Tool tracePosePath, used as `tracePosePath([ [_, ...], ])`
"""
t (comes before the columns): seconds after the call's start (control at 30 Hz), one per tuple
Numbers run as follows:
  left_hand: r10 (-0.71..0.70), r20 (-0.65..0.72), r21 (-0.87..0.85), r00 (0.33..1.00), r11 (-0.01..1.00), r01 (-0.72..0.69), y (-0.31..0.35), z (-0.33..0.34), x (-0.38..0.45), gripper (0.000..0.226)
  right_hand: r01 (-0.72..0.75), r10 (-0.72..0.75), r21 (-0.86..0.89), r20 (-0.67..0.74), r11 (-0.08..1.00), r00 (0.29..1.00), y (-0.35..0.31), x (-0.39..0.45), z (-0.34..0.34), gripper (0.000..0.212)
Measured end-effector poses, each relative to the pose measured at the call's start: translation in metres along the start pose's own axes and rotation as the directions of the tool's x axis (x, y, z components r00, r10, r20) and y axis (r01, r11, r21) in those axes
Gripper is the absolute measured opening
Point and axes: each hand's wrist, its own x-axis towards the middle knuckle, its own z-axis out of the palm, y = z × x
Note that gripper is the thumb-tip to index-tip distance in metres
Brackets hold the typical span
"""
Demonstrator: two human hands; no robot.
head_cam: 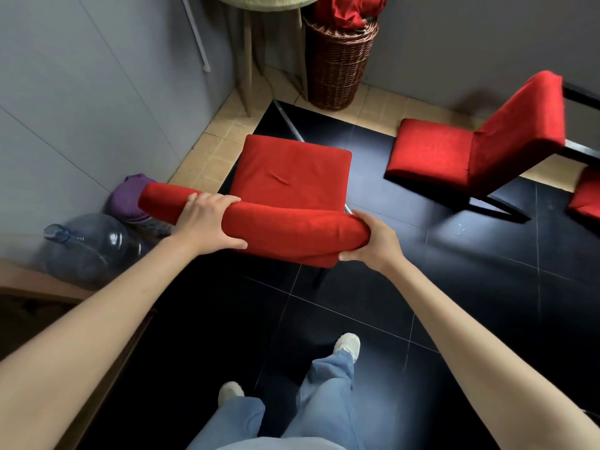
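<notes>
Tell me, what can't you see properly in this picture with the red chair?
All in the head view:
- Legs of the red chair gripped by the left hand and right hand: mostly hidden under its seat.
- Table: cut off by the top edge.
- Purple thing: half hidden behind the chair's backrest; unclear what it is.
- Another red seat: cut off by the right edge.

Both the left hand (207, 224) and right hand (373, 243) are bare, as are the forearms (107, 306). Loose light-blue denim trousers (324, 401) fall over off-white sneakers (348, 343).
</notes>
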Motion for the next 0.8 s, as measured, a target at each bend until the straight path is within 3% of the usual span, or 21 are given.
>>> tracePosePath([
  [0.13, 0.027, -0.024, -0.085, 0.999, 0.996, -0.029, 0.009, -0.006, 0.004, 0.098, -0.041, 0.041, 0.051, -0.004, 0.998, 0.999, 0.001, -0.009, -0.016, 0.126],
  [0.5, 0.225, -0.002, -0.152, 0.974, 0.963, -0.223, 0.130, -0.026, 0.085, 0.088, -0.174, 0.186, 0.091, -0.143, 0.981, 0.972, 0.042, -0.033, -0.110, 0.117],
  [0.8, 0.168, 0.050, -0.152, 0.985, 0.976, -0.159, 0.270, -0.003, 0.185, 0.082, -0.215, 0.242, 0.149, -0.200, 0.965, 0.949, 0.124, 0.014, -0.236, 0.111],
])
